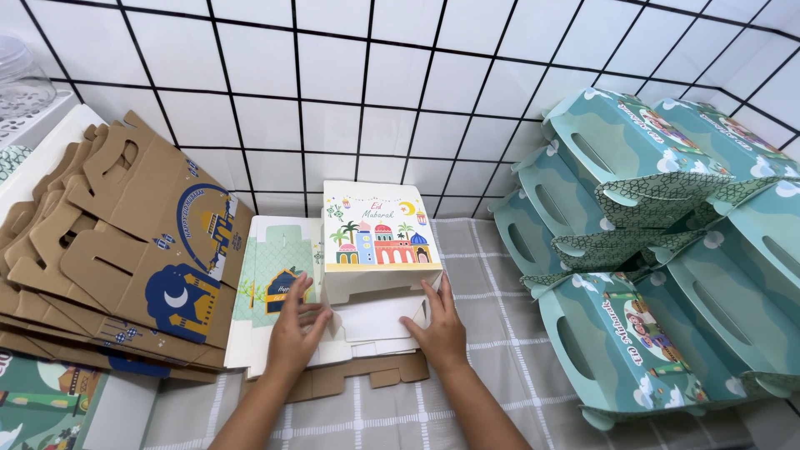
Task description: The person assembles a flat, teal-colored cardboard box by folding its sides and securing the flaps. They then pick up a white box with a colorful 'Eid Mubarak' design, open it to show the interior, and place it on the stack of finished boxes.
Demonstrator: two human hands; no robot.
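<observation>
A white cardboard box (pixel 379 237) with a colourful printed picture of domed buildings and palm trees stands half folded in the middle of the table. My left hand (pixel 293 329) presses on its lower left flap, fingers spread. My right hand (pixel 439 327) holds the lower right flap (pixel 375 321) against the box. Beneath the box lies a flat stack of white and pale green box blanks (pixel 275 267) and a brown blank (pixel 358 379).
A leaning stack of flat brown and blue box blanks (pixel 125 250) fills the left side. Several assembled teal boxes with handle slots (pixel 658 250) are piled on the right. A grey checked cloth (pixel 500 333) covers the table, and a white tiled wall (pixel 375 83) stands behind.
</observation>
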